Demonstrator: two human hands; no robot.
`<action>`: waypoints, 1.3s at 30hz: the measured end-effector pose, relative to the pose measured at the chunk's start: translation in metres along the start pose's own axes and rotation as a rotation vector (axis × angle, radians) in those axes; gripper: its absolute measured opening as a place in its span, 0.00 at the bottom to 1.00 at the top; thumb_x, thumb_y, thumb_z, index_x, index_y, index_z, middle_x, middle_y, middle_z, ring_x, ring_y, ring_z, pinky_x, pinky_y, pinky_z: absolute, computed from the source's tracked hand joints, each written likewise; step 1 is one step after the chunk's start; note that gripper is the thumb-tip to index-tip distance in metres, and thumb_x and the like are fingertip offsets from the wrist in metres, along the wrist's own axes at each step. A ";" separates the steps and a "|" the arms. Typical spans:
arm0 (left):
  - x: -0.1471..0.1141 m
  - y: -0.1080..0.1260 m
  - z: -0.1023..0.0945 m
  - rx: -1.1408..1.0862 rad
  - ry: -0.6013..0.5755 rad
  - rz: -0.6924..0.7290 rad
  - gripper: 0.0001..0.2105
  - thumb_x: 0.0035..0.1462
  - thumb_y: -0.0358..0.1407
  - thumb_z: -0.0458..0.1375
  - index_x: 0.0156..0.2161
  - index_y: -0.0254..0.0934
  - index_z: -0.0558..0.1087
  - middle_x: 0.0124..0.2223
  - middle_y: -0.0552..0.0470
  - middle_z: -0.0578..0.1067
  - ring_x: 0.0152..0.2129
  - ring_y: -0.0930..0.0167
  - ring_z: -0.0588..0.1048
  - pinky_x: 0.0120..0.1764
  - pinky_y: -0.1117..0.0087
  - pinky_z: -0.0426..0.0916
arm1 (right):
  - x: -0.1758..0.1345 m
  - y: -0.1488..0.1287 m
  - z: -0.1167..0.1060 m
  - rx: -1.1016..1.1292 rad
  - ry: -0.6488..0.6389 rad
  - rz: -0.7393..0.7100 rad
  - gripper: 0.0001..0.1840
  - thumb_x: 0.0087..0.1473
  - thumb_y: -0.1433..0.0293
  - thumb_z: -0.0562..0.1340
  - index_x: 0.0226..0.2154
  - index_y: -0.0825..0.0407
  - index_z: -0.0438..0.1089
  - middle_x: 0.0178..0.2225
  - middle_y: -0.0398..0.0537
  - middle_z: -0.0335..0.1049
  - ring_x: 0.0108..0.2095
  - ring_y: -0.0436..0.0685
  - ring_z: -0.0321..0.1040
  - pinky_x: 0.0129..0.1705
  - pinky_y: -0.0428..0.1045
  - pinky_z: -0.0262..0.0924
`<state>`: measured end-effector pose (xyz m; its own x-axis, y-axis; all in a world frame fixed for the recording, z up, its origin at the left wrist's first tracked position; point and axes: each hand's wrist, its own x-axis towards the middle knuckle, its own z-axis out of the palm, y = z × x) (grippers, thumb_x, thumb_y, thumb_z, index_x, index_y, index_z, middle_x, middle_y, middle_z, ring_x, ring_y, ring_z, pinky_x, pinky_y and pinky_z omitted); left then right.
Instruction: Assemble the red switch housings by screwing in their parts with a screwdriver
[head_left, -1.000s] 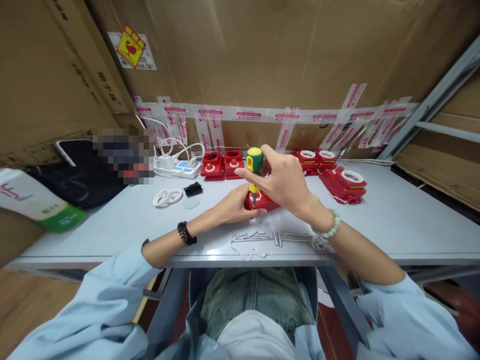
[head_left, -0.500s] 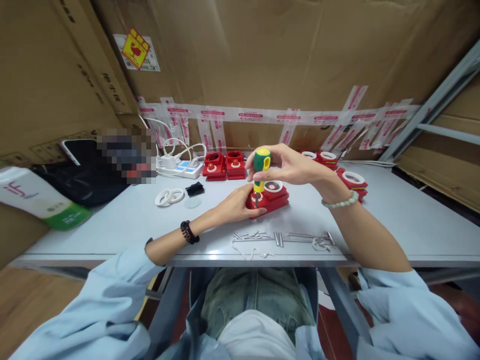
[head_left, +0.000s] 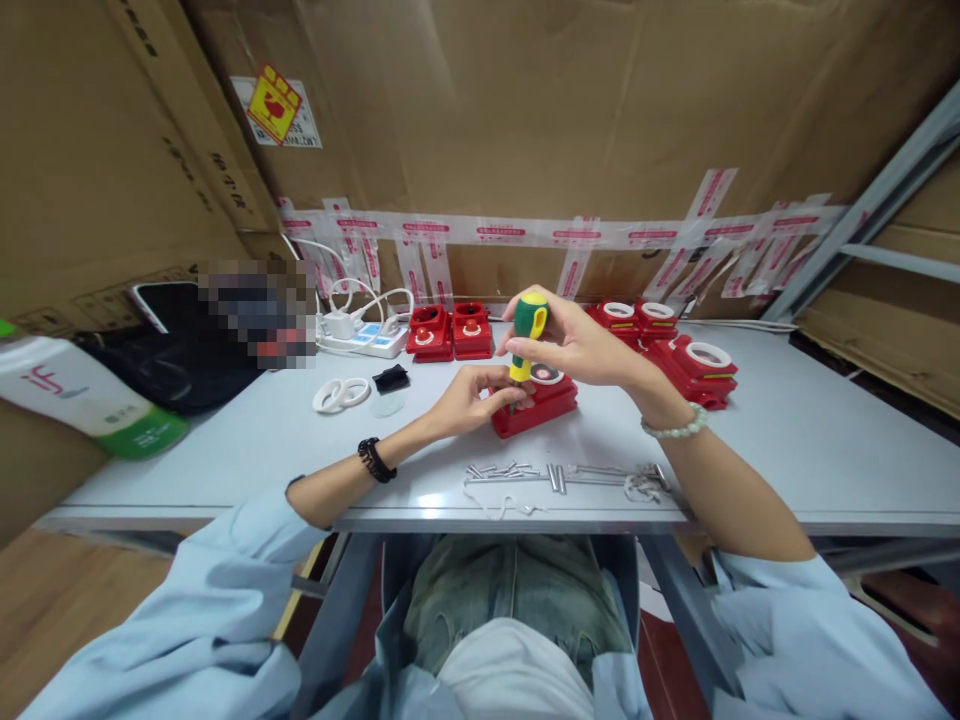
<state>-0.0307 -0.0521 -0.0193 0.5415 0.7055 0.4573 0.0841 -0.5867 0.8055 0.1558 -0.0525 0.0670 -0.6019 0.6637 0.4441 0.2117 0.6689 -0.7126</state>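
Note:
My right hand point(head_left: 559, 335) is closed around the green and yellow handle of a screwdriver point(head_left: 531, 318), which stands nearly upright, tip down. Under it is a red housing point(head_left: 536, 410) with a white ring point(head_left: 546, 374) on its top. My left hand point(head_left: 484, 398) pinches thumb and fingers about the screwdriver's shaft, just above the left end of the housing. The tip and whatever it touches are hidden behind those fingers. Several small screws point(head_left: 504, 470) and metal rods point(head_left: 556, 478) lie on the table in front of the housing.
Two red housings point(head_left: 451, 332) stand at the back beside a white power strip point(head_left: 371, 338); more red housings point(head_left: 690, 368) are at the right. Loose white rings point(head_left: 341, 395), a clear disc point(head_left: 386, 405) and a black piece point(head_left: 391, 378) lie left. A bottle point(head_left: 94, 395) leans far left.
My left hand has lifted off the housing's side, and its fingers have come together at the screwdriver's shaft. The screwdriver and my right hand have shifted slightly right.

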 end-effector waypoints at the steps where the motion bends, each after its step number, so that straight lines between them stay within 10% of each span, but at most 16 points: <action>1: 0.000 -0.001 0.000 -0.008 0.019 -0.003 0.15 0.59 0.44 0.61 0.34 0.32 0.79 0.33 0.45 0.82 0.28 0.70 0.78 0.33 0.71 0.70 | 0.000 0.000 0.002 -0.010 0.038 0.003 0.20 0.53 0.55 0.67 0.39 0.49 0.62 0.34 0.45 0.71 0.32 0.52 0.67 0.32 0.49 0.63; 11: 0.003 -0.005 0.002 -0.112 0.098 -0.050 0.12 0.49 0.42 0.69 0.30 0.33 0.80 0.29 0.48 0.81 0.25 0.72 0.77 0.32 0.72 0.72 | -0.002 -0.007 0.025 -0.145 0.390 -0.060 0.19 0.46 0.58 0.71 0.32 0.52 0.68 0.27 0.40 0.67 0.27 0.48 0.61 0.29 0.47 0.59; 18: 0.007 -0.008 0.000 -0.201 0.108 -0.084 0.12 0.42 0.39 0.72 0.29 0.32 0.78 0.27 0.51 0.80 0.23 0.74 0.75 0.30 0.73 0.70 | -0.003 -0.008 0.029 -0.123 0.424 -0.072 0.20 0.45 0.57 0.72 0.32 0.54 0.69 0.28 0.44 0.72 0.28 0.51 0.67 0.32 0.49 0.65; 26: 0.000 -0.006 0.000 -0.133 0.075 -0.063 0.14 0.51 0.42 0.68 0.35 0.31 0.78 0.32 0.48 0.80 0.25 0.74 0.74 0.30 0.73 0.70 | -0.005 -0.017 0.016 -0.027 0.173 -0.067 0.18 0.51 0.68 0.64 0.45 0.55 0.69 0.38 0.47 0.73 0.35 0.51 0.70 0.36 0.48 0.68; 39: 0.003 -0.004 0.002 -0.038 0.150 -0.060 0.13 0.51 0.43 0.67 0.30 0.32 0.77 0.30 0.47 0.80 0.26 0.72 0.75 0.32 0.71 0.70 | -0.007 -0.010 0.023 -0.236 0.457 0.025 0.19 0.48 0.58 0.69 0.38 0.51 0.67 0.30 0.41 0.68 0.28 0.50 0.62 0.32 0.48 0.59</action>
<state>-0.0281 -0.0487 -0.0221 0.4057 0.7917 0.4567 0.0790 -0.5282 0.8454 0.1401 -0.0714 0.0592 -0.2077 0.7238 0.6581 0.4212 0.6733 -0.6076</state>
